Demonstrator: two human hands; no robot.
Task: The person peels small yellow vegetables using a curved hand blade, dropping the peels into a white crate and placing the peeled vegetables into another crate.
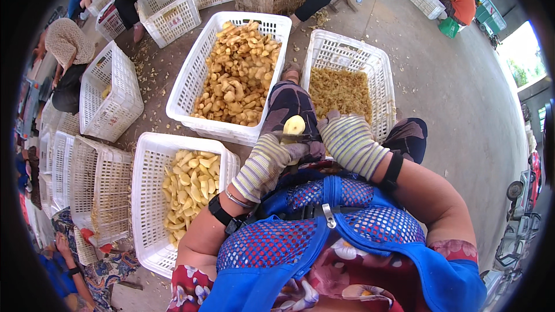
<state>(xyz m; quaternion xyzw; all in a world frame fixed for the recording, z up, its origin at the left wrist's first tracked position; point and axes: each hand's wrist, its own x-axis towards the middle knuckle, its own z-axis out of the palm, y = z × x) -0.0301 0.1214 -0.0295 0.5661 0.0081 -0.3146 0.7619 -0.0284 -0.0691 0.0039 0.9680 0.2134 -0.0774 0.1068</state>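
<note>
My left hand (267,160), in a striped knit glove, is closed around a piece of peeled ginger (294,124), its pale yellow rounded end pointing up. Opposite it, my right hand (351,143) wears a matching glove and has its fingers curled; whatever it grips is hidden. A thin dark strip (299,137) crosses just below the ginger's end, too small to name. Both hands are above my lap, a short way apart. Beyond my right hand, a white crate (383,75) contains brownish peelings (341,91).
Ahead stands a white crate (180,95) of unpeeled ginger (240,75). Left of me, another white crate (144,196) holds peeled ginger (191,188). Stacked crates (95,190) line the far left. Other people sit around, one in orange (464,7) at far right. Scraps litter the concrete floor (462,115).
</note>
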